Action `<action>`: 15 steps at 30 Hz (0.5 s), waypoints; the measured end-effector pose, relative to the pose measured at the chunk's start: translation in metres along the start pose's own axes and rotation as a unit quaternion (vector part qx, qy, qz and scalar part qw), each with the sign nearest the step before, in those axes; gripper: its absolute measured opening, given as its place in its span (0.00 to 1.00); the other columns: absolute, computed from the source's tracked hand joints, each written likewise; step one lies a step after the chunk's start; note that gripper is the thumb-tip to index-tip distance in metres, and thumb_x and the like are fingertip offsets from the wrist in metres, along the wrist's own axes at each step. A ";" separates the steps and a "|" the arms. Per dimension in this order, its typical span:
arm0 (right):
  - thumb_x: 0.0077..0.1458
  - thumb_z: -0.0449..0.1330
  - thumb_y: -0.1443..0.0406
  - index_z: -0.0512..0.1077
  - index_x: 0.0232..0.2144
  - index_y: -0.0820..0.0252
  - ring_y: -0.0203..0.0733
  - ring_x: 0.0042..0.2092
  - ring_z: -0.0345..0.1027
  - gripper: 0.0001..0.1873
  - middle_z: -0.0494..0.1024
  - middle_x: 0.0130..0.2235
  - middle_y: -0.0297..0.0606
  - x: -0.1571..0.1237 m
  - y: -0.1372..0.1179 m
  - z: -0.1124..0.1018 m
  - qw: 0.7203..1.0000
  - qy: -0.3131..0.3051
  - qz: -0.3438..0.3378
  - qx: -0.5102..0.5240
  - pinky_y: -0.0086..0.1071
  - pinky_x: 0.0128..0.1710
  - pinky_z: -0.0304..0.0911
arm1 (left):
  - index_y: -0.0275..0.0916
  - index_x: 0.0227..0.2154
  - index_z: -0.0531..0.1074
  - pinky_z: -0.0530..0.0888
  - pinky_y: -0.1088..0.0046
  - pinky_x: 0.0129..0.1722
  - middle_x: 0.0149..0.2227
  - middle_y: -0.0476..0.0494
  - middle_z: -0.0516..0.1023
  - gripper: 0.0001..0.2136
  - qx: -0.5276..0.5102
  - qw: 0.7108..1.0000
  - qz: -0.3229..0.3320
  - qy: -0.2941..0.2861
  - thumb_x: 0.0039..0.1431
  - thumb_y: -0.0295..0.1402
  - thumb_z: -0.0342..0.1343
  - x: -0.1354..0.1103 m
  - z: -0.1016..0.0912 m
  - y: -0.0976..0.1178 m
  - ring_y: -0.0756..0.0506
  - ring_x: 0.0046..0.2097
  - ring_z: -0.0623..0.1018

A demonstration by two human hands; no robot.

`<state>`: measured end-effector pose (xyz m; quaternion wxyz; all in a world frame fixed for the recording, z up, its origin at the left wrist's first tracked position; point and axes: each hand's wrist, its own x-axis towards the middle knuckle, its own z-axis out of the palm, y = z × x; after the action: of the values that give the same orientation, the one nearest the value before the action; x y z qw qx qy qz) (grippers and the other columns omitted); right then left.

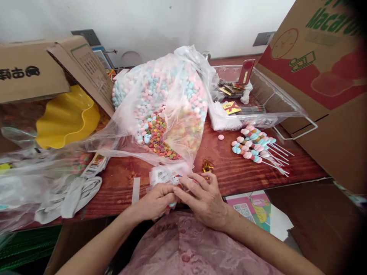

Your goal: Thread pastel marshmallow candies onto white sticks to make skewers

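Note:
My left hand (157, 199) is closed in front of my body, its thumb and forefinger pressed together. Bits of pink and blue show below it, but what it holds is mostly hidden. Just beside it, my right hand (205, 198) reaches over with fingers spread, one fingertip touching the left thumb area. Behind both hands lie small clear printed bags (163, 174) on the table edge. A bunch of gold twist ties (207, 166) rests just past the right fingers. Farther right is a pile of marshmallow skewers (252, 145) on white sticks.
A large clear bag (163, 88) holds pastel marshmallows and colourful gummy rings. Behind the skewers stands a clear plastic basket (275, 91) with packets and sticks. Cardboard boxes (323, 88) flank both sides. Grey gloves (71, 198) and a yellow wavy-edged bowl (65, 118) are at left.

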<state>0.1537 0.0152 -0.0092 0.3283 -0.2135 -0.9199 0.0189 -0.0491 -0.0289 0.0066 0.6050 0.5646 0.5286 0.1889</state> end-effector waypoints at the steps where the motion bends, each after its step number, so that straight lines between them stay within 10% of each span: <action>1: 0.64 0.52 0.70 0.72 0.51 0.58 0.47 0.52 0.65 0.16 0.80 0.44 0.40 -0.002 -0.001 0.000 0.999 0.015 -0.032 0.007 0.47 0.51 0.47 | 0.37 0.26 0.68 0.66 0.76 0.24 0.23 0.50 0.69 0.15 -0.070 0.995 -0.045 -0.061 0.59 0.44 0.49 -0.001 -0.004 -0.001 0.52 0.22 0.67; 4: 0.64 0.52 0.72 0.74 0.37 0.62 0.39 0.39 0.67 0.10 0.74 0.26 0.32 -0.006 -0.001 0.003 0.995 0.013 -0.094 0.029 0.46 0.51 0.49 | 0.37 0.25 0.68 0.62 0.77 0.21 0.21 0.50 0.70 0.16 -0.140 0.971 -0.105 -0.163 0.54 0.46 0.55 -0.002 -0.007 -0.001 0.53 0.19 0.65; 10: 0.65 0.53 0.67 0.71 0.29 0.59 0.40 0.38 0.67 0.12 0.76 0.27 0.33 -0.011 0.012 -0.003 0.998 -0.059 0.014 0.030 0.45 0.50 0.49 | 0.36 0.28 0.74 0.65 0.73 0.35 0.29 0.46 0.73 0.13 0.182 0.970 0.132 0.092 0.65 0.34 0.48 -0.001 0.014 0.003 0.50 0.31 0.68; 15: 0.62 0.59 0.63 0.78 0.37 0.55 0.45 0.42 0.69 0.07 0.81 0.39 0.39 -0.017 0.096 -0.021 0.980 -0.027 0.194 0.019 0.42 0.47 0.55 | 0.36 0.21 0.71 0.64 0.76 0.28 0.22 0.50 0.67 0.15 0.041 0.979 0.124 0.155 0.62 0.36 0.51 0.014 0.015 0.001 0.53 0.25 0.64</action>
<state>0.2152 0.0935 -0.0196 0.2975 -0.3809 -0.8690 0.1058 -0.0304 -0.0242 -0.0020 0.4639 0.6142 0.5493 0.3255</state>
